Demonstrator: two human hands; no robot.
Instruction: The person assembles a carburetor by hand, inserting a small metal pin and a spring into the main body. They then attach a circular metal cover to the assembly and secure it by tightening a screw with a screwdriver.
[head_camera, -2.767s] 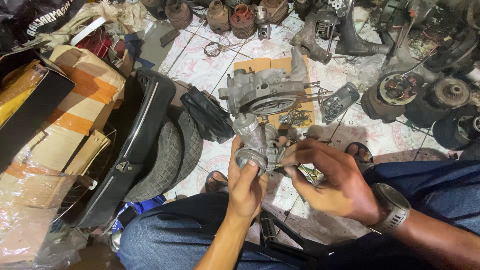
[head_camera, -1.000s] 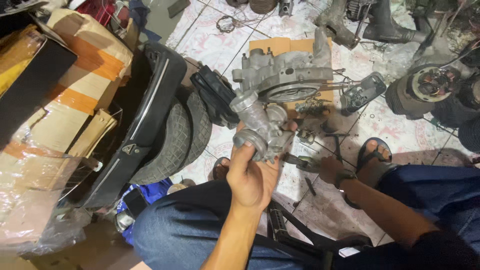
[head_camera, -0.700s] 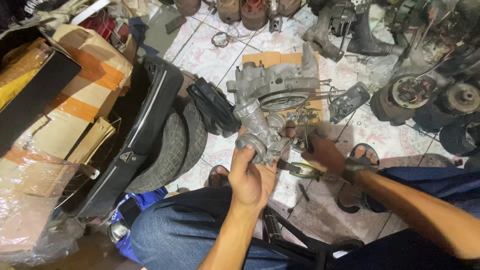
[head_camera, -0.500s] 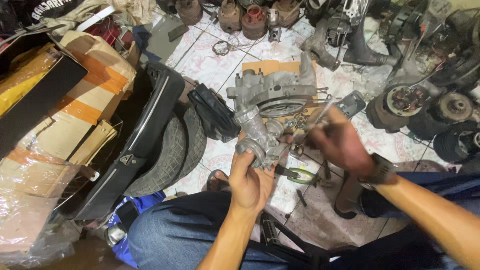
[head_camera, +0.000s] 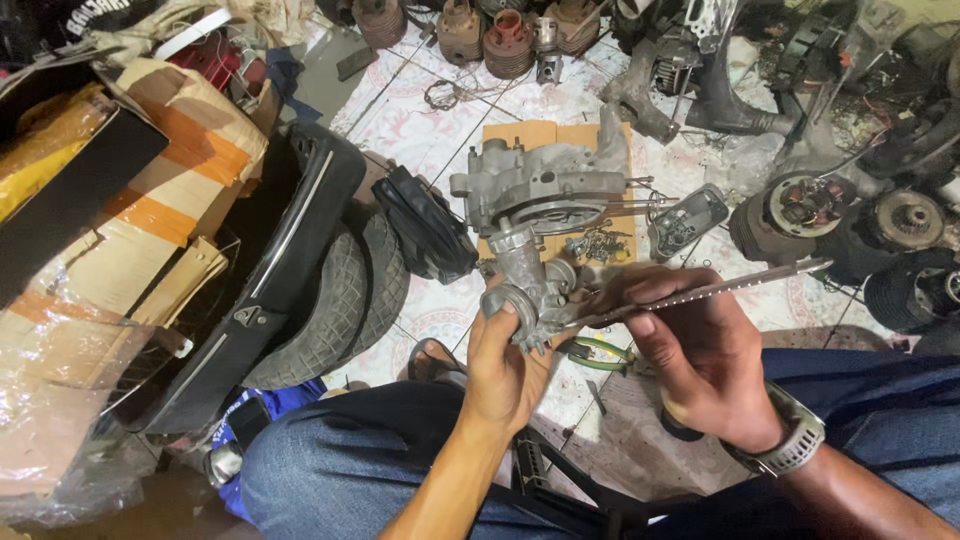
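My left hand grips a small grey metal carburettor from below and holds it up over my knees. My right hand holds a long thin toothed metal blade, and its near end rests against the carburettor's right side. A metal watch sits on my right wrist. A grey engine casing lies on a piece of cardboard on the tiled floor just beyond the carburettor. Green-handled pliers lie on the floor under my hands.
A black tyre and a black body panel lean at the left beside taped cardboard boxes. Loose bolts, a mirror housing, rusty cylinders and several engine parts crowd the floor behind and to the right.
My right hand let go of the carburettor, reached down to the floor at the right, picked up the long toothed blade and brought it back to the carburettor. The left hand kept holding.
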